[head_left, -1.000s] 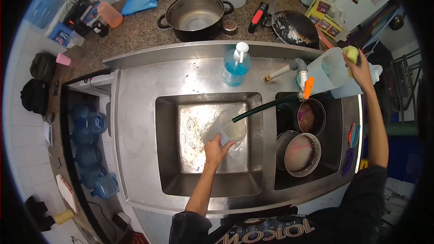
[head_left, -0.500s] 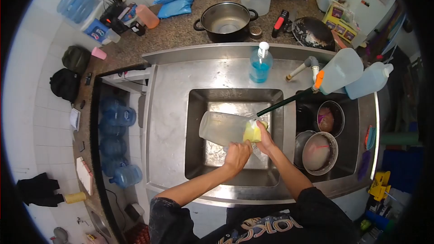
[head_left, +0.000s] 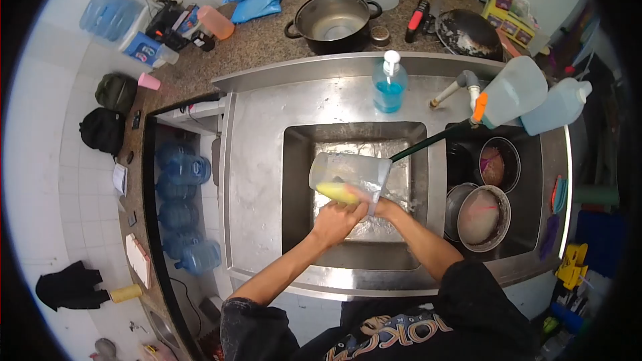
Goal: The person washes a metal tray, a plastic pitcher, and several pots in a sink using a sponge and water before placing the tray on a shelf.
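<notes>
A clear plastic pitcher (head_left: 358,166) lies on its side over the sink basin (head_left: 304,227), its mouth toward the right. My left hand (head_left: 338,222) is closed around the pitcher's near side, probably at its handle, which the fingers cover. Through the pitcher's wall I see my right hand (head_left: 362,196) reaching inside, smeared by motion. It presses a yellow sponge (head_left: 336,192) against the inner wall; some of its fingers are hidden. Close to the pitcher's mouth ends a dark green hose (head_left: 428,141) coming from the tap.
Behind the basin stands a pump bottle (head_left: 389,93) of blue liquid. Pots (head_left: 500,237) fill the right basin. A plastic jug (head_left: 515,93) and a bluish jug (head_left: 555,108) stand at the right back. A black-handled pot (head_left: 334,23) sits on the counter.
My right hand and the sponge have moved from the pitcher's mouth to inside it. The pitcher has turned and shifted slightly; the whole view has shifted a little.
</notes>
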